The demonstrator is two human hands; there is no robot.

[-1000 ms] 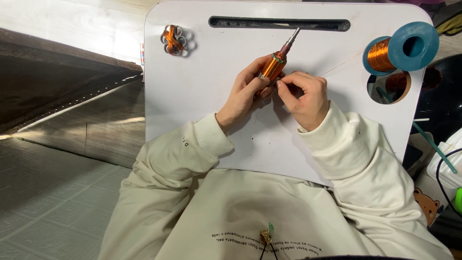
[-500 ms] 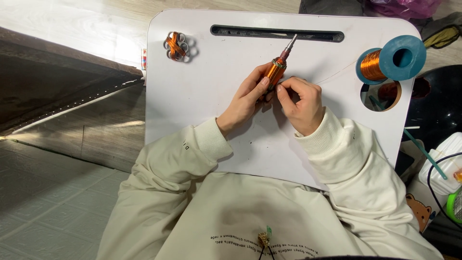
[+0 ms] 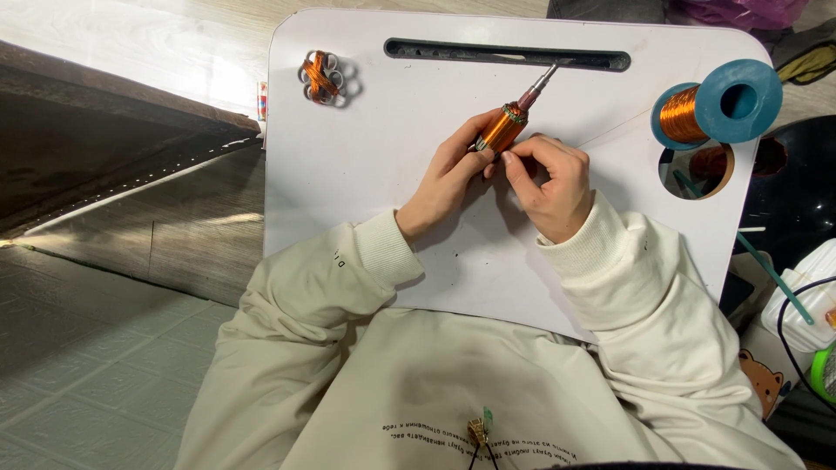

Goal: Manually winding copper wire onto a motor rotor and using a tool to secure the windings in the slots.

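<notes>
Over the middle of the white lap desk (image 3: pixel 348 174), both hands meet around a copper-wound coil on a metal shaft (image 3: pixel 503 128). The left hand (image 3: pixel 444 178) is clenched on the coil, its fingers wrapped along the lower left side of the winding, so the coil sits tilted above the desk with the bare shaft tip pointing up and to the right toward the long slot (image 3: pixel 505 54) near the desk's far edge. The right hand (image 3: pixel 549 178) presses in just beside the coil's lower end, thumb and forefinger pinched together there; what they pinch is too fine to make out. Near the desk's far left corner lies a small copper-wound piece with clear rings (image 3: pixel 322 77), well apart from the hands. At the desk's right edge a blue spool of copper wire (image 3: pixel 718 104) lies on its side, just above a round hole (image 3: pixel 697 170) cut in the desk
</notes>
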